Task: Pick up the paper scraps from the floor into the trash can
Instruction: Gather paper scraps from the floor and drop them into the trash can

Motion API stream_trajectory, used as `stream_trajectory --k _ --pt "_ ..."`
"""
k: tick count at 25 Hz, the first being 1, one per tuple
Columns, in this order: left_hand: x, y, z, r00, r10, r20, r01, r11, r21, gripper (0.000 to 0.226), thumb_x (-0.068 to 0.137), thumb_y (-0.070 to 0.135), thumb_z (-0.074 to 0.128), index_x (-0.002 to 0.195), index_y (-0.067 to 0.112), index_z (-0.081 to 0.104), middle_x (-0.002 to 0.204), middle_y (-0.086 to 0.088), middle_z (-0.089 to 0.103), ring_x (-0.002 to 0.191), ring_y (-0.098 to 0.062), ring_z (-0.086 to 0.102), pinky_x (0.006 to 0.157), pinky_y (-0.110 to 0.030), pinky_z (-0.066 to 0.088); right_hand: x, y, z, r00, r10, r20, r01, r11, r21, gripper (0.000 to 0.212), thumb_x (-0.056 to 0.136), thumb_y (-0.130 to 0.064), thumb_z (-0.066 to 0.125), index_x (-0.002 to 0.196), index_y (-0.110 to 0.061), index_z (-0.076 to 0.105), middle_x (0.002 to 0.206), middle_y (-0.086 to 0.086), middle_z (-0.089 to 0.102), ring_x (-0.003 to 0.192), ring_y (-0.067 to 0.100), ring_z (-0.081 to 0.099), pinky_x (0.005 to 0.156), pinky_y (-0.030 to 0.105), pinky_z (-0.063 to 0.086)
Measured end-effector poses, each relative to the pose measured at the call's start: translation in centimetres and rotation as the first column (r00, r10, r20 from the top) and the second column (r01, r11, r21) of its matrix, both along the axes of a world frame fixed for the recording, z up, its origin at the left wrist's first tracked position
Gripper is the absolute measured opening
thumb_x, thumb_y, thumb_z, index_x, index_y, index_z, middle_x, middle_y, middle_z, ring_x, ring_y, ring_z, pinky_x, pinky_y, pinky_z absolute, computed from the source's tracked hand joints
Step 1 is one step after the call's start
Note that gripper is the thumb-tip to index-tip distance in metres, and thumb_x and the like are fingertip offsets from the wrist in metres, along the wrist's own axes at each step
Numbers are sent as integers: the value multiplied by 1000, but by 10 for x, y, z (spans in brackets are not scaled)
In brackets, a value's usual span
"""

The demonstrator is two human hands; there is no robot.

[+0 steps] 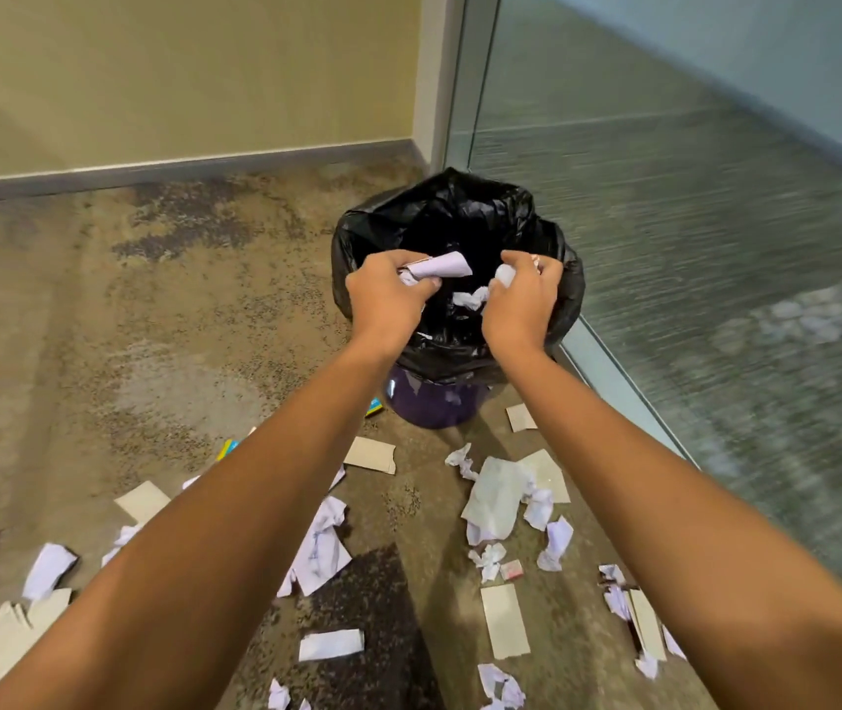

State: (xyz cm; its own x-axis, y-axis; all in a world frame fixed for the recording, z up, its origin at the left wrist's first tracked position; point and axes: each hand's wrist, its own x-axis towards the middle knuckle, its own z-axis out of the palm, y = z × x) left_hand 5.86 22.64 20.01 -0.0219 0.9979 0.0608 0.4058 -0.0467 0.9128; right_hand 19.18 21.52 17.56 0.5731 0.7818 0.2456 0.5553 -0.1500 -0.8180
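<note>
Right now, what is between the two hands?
Head view: between the left hand and right hand gapes the open trash bag, with one crumpled paper scrap there.

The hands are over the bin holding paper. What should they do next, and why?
Probably open both and let go: the left hand and right hand each grip crumpled paper right above the open, bag-lined trash can, so it should drop inside.

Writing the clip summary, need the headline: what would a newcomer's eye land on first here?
First, the left hand and right hand, each gripping crumpled paper over the mouth of the black-bagged trash can, which stands in the corner by the glass wall. Next, the paper scraps strewn across the carpet in front of the can, under and around the forearms.
</note>
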Motion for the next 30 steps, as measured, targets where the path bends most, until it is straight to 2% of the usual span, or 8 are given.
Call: stream_trajectory --k 3,7,10,14,17,20,25,30 --pt "4 5 -6 1000 5 -21 -6 999 -44 38 75 19 77 112 17 69 104 -6 71 92 -22 68 88 -26 52 4 2 -6 998 42 41 -36 992 -121 40 93 -4 54 131 -13 50 142 10 33 123 22 42 84 6 21" --pt "-1 -1 -9 997 36 -70 -38 999 -25 33 79 18 74 112 17 69 134 -8 56 125 -14 51 97 -9 33 3 -12 -3 995 53 88 -47 997 -68 33 91 -7 58 124 -14 57 134 8 42 120 15 46 91 3 21" --pt "-8 -16 -11 999 41 29 -42 999 31 17 80 14 72 96 17 74 113 -4 70 102 -4 64 89 -8 43 -1 -32 -1 989 56 138 -70 992 102 21 89 -4 60 107 -13 66 116 6 53 102 12 55 92 16 44" --pt "-26 -64 -23 999 17 38 -21 996 87 10 81 17 70 89 21 75 61 8 66 51 2 55 55 -7 40 -6 -81 -3 983 79 165 -118 964 240 17 88 0 57 96 -9 69 100 1 59 89 5 55 81 10 43" --pt "-44 -112 -51 1000 5 19 -4 1000 -12 10 82 16 70 87 23 74 72 10 70 61 1 62 56 -5 41 -11 -127 -21 979 85 186 -130 961 246 17 87 4 57 93 -6 69 96 4 61 87 3 53 79 5 38" --pt "-66 -159 -89 1000 11 15 -8 985 -170 9 83 14 68 86 21 74 78 3 73 65 3 63 56 -5 41 -19 -182 -54 970 99 223 -133 980 144 15 86 5 59 91 -5 69 92 5 63 85 3 52 76 4 35" --pt "-112 -233 -144 979 27 -201 -83 957 -278 8 86 15 66 87 20 72 78 4 69 68 1 63 56 -5 39 -22 -281 -123 976 142 162 -120 983 -141 19 87 3 60 100 -9 67 98 8 63 89 3 51 79 3 32" --pt "-152 -289 -215 785 72 -616 -359 862 -357 27 83 21 58 106 11 67 120 -23 52 110 -39 46 92 -48 44 4 -359 -197 984 33 178 74 823 -563 41 78 -11 69 118 -6 59 118 19 58 104 40 54 90 42 42"
